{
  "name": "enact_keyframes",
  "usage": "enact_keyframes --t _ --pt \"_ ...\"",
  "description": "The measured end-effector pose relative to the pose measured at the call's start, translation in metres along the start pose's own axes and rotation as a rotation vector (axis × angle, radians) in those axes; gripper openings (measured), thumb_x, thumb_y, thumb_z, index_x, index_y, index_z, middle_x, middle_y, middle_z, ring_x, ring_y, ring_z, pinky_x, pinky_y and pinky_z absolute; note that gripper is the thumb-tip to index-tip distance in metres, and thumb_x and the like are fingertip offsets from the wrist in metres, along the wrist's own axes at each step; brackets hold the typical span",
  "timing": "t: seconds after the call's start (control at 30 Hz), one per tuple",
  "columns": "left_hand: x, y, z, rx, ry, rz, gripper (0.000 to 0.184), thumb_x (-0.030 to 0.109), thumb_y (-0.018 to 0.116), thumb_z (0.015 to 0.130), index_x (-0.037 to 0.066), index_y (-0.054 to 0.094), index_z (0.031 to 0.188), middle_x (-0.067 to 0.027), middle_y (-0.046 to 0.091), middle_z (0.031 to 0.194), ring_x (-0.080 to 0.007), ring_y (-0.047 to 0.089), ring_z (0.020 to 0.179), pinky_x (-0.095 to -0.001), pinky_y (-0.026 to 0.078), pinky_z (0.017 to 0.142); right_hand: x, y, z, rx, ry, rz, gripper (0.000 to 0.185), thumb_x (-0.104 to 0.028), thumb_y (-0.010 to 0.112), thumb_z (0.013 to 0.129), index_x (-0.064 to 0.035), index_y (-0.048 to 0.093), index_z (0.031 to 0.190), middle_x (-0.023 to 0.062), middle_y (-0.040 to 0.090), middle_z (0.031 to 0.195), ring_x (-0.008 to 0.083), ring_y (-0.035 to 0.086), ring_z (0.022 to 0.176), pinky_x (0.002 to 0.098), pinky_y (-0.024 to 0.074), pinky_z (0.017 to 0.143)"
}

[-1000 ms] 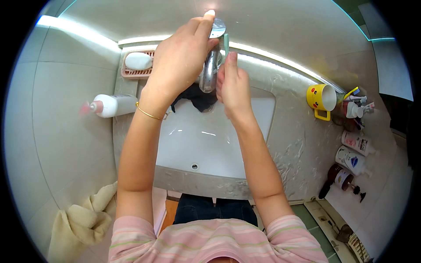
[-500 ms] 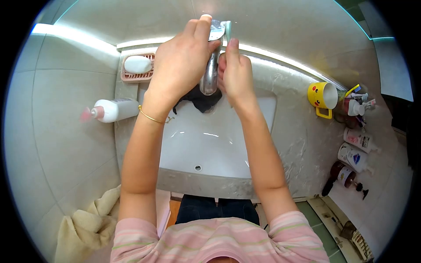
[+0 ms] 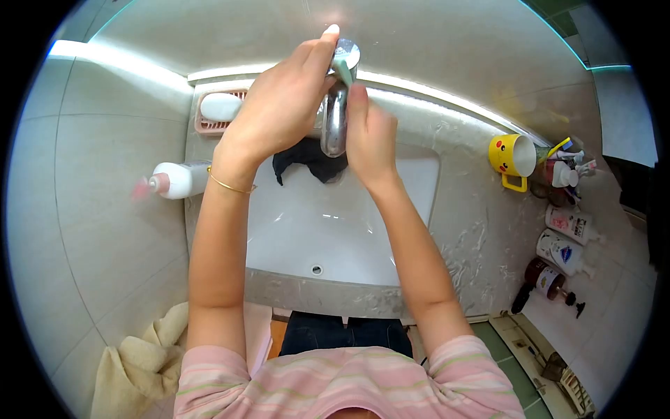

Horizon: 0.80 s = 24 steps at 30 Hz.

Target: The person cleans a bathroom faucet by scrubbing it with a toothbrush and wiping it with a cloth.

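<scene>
Nearest, a pink striped shirt [image 3: 349, 377] was by the worktop [image 3: 460, 216], which had a white sink [image 3: 328, 241] in it. Farther in, a black cloth [image 3: 307, 160] lay at the back of the sink, and a yellow cup [image 3: 500, 155] stood off to the right. The right hand [image 3: 371, 140] was gripping a small green brush [image 3: 343, 71], its blurry end up by the top of the shiny tap [image 3: 336, 126]. The left hand [image 3: 285, 98] was beside the tap, but I could not tell if its grip was closed on it. Past that wrist, white soap [image 3: 221, 107] sat in a pink dish [image 3: 202, 126]. Behind, a bright light strip [image 3: 440, 102] ran along the wall [image 3: 433, 49].
</scene>
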<state>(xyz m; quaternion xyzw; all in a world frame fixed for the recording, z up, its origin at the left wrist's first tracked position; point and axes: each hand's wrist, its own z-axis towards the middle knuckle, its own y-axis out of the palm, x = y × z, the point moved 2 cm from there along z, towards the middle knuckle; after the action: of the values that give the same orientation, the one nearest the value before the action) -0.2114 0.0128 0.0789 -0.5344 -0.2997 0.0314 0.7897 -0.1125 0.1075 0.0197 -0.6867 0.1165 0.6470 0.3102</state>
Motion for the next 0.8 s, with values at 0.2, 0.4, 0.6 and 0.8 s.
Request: enact_keyframes --t 0.2,0.4,0.6,0.8 --pt "-0.001 -0.002 0.0 0.027 0.02 -0.026 0.055 0.014 0.061 0.089 0.004 0.037 0.137 -0.0165 0.056 0.121 -0.0321 0.06 0.093 -0.0382 0.049 0.077 0.003 0.003 0.004 0.065 -0.121 -0.048 0.057 -0.044 0.034 0.101 0.0013 0.063 0.08 0.0214 0.058 0.066 0.0384 0.054 0.059 0.043 0.0431 0.059" --pt "-0.004 0.0 0.0 0.047 0.01 -0.075 0.058 0.022 0.064 0.087 0.006 0.039 0.137 -0.0147 0.058 0.117 -0.0276 0.061 0.085 -0.0359 0.049 0.073 0.015 0.0 0.012 0.137 -0.125 -0.092 0.054 -0.042 0.037 0.1 0.0001 0.063 0.08 0.0201 0.058 0.065 0.0394 0.056 0.061 0.042 0.044 0.058" --pt "-0.004 0.003 -0.001 0.09 0.02 -0.084 0.056 0.023 0.064 0.088 0.006 0.04 0.135 -0.0153 0.059 0.114 -0.0321 0.06 0.088 -0.0372 0.049 0.076 0.018 0.006 0.017 0.216 -0.279 -0.109 0.059 -0.044 0.036 0.101 0.003 0.056 0.072 0.0099 0.047 0.055 0.0185 0.043 0.054 0.0344 0.0378 0.052" --pt "-0.001 0.0 0.0 0.096 -0.004 -0.099 0.055 0.023 0.064 0.088 0.006 0.042 0.134 -0.0158 0.06 0.114 -0.0336 0.06 0.091 -0.0373 0.048 0.078 0.022 0.002 0.011 0.176 -0.18 -0.09 0.055 -0.043 0.039 0.1 0.0019 0.06 0.077 0.0163 0.052 0.06 0.0283 0.051 0.058 0.0381 0.0416 0.055"
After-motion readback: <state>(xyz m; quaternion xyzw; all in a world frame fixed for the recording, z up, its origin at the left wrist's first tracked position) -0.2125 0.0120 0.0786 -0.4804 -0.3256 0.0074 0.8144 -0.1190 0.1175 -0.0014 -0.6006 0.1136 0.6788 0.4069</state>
